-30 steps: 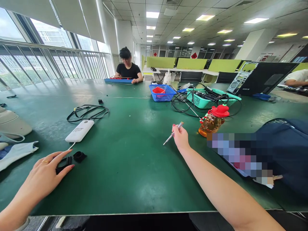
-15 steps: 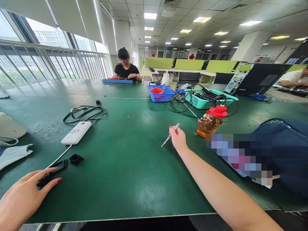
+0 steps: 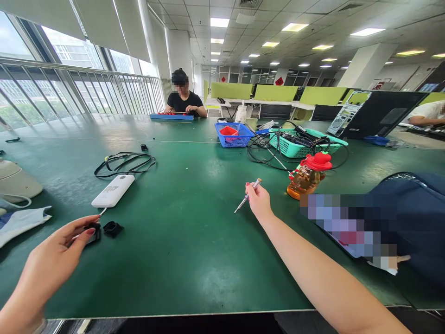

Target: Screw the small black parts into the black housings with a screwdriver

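Right hand (image 3: pixel 259 200): one screwdriver (image 3: pixel 247 196), tip angled down. Left hand (image 3: pixel 57 255): fingers on a black object (image 3: pixel 93 234), partly hidden. Beyond it on the green counter (image 3: pixel 187 260): white power bank (image 3: pixel 113 190), looped black cord (image 3: pixel 139 170).

A red-lidded bottle (image 3: pixel 307 179) sits near a green basket (image 3: pixel 291 148) of black cables (image 3: pixel 301 138).
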Tool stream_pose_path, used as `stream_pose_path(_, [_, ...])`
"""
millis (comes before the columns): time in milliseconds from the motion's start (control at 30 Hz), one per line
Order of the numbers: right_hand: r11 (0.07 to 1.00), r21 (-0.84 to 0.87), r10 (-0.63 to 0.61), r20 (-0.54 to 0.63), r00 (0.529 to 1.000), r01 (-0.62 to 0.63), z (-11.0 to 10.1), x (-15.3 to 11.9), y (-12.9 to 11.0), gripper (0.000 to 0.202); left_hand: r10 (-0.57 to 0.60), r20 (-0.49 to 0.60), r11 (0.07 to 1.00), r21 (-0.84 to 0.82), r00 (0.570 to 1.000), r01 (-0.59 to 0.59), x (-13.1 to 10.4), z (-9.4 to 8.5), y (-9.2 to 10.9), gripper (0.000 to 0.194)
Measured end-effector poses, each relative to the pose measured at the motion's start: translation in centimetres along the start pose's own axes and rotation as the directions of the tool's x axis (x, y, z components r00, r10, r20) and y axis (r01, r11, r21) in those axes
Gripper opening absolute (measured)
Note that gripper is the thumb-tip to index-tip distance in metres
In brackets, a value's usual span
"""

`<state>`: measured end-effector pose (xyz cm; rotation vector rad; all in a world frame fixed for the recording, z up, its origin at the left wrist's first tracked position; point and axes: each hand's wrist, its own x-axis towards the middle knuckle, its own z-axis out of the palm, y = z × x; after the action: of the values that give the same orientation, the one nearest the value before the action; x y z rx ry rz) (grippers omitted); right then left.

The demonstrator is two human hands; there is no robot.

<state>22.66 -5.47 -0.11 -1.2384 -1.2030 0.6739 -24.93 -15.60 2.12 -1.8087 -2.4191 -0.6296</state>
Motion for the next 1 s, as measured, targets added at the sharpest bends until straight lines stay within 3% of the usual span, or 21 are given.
stream_pose_path(100, [1.000,0.001,0.001,0.005,1.000,-0.001,0.0,-0.1,-0.2,0.046,-0.120,0.082,0.988,-0.084,0.989,0.127,0.6,-0.8,2.4,0.043])
stream_pose_path(167, [1.000,0.002,0.003,0.005,1.000,-0.003,0.0,-0.1,-0.2,0.045,-0.132,0.085,0.988,-0.064,0.988,0.138,0.9,-1.2,3.5,0.044])
stream_pose_path(300, [1.000,0.008,0.007,0.006,1.000,-0.007,0.0,0.0,-0.1,0.045,-0.135,0.112,0.985,-0.093,0.984,0.146,1.2,-1.2,4.2,0.046])
stream_pose_path(533, [1.000,0.010,0.009,0.014,1.000,-0.009,0.1,0.1,0.4,0.043,-0.221,0.217,0.860,-0.415,0.951,0.295,1.0,-0.9,5.2,0.043])
stream_pose_path(633, [1.000,0.009,0.006,0.019,1.000,-0.006,0.1,0.2,0.6,0.043,-0.308,0.247,0.680,-0.618,0.919,0.394,1.0,-0.8,5.4,0.034])
stream_pose_path(733, [1.000,0.010,0.002,0.023,1.000,-0.002,0.0,0.2,0.6,0.043,-0.350,0.316,0.370,-0.819,0.882,0.439,1.0,-0.8,5.4,0.022])
stream_pose_path(833, [1.000,0.011,0.001,0.026,1.000,-0.001,0.1,0.2,0.6,0.043,-0.364,0.390,0.125,-0.879,0.846,0.459,1.0,-1.1,5.7,0.028])
stream_pose_path(900, [1.000,0.013,0.002,0.027,1.000,-0.003,0.1,0.2,0.6,0.043,-0.388,0.405,0.049,-0.888,0.828,0.458,0.9,-1.5,5.9,0.028])
stream_pose_path(1000, [1.000,0.017,0.004,0.029,1.000,-0.005,0.1,0.2,0.6,0.044,-0.400,0.407,0.022,-0.891,0.821,0.453,0.8,-1.8,6.1,0.018])
